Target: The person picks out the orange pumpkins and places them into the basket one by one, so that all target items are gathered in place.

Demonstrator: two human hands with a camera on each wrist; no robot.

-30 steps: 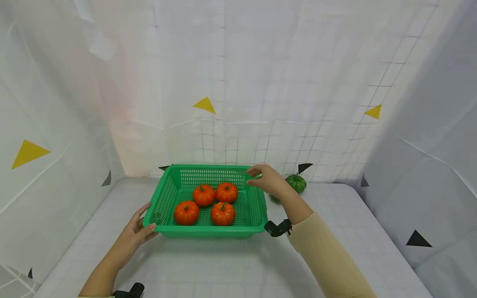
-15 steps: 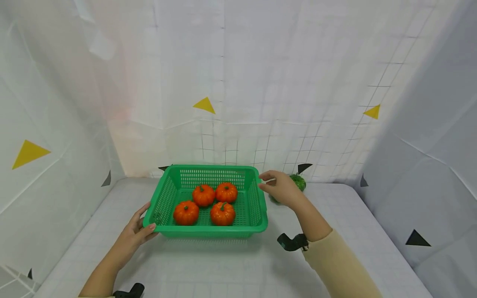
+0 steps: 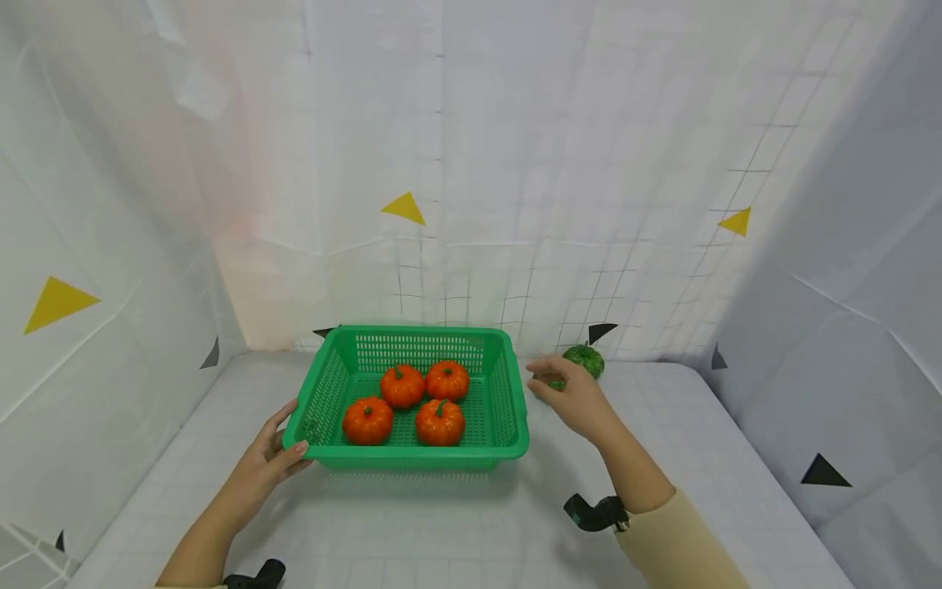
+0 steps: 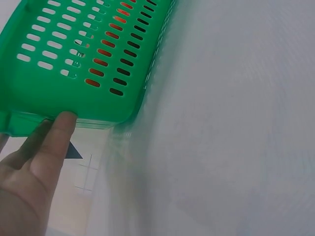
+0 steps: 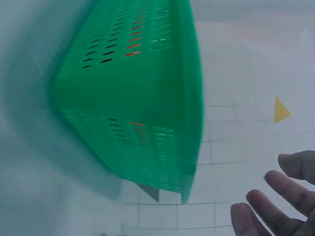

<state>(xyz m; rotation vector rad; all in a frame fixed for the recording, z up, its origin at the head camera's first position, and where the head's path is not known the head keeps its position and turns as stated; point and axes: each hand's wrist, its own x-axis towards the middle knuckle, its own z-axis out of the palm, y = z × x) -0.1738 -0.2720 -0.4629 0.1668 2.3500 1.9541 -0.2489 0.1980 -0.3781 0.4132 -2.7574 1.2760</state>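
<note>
A green plastic basket (image 3: 412, 452) stands on the white table with several small orange pumpkins (image 3: 440, 424) inside. My left hand (image 3: 261, 466) grips its near left corner, thumb over the rim. In the left wrist view, fingers (image 4: 58, 140) lie against the basket's outer wall. Right of the basket and apart from it, my right hand (image 3: 577, 401) holds nothing, its fingers loosely bent. Just behind that hand sits a green pumpkin (image 3: 587, 357). Another green thing (image 3: 557, 384) shows between the fingers and thumb, mostly hidden.
White sheeting (image 3: 478, 164) with yellow and black triangles rises behind the table and along both sides. The table's right edge (image 3: 765, 466) slopes toward the front right. The basket's right wall (image 5: 118, 83) stands beside the right hand.
My right hand has moved from over the basket's right rim to the right and down, beside the green pumpkin. The left hand and the basket have stayed in place.
</note>
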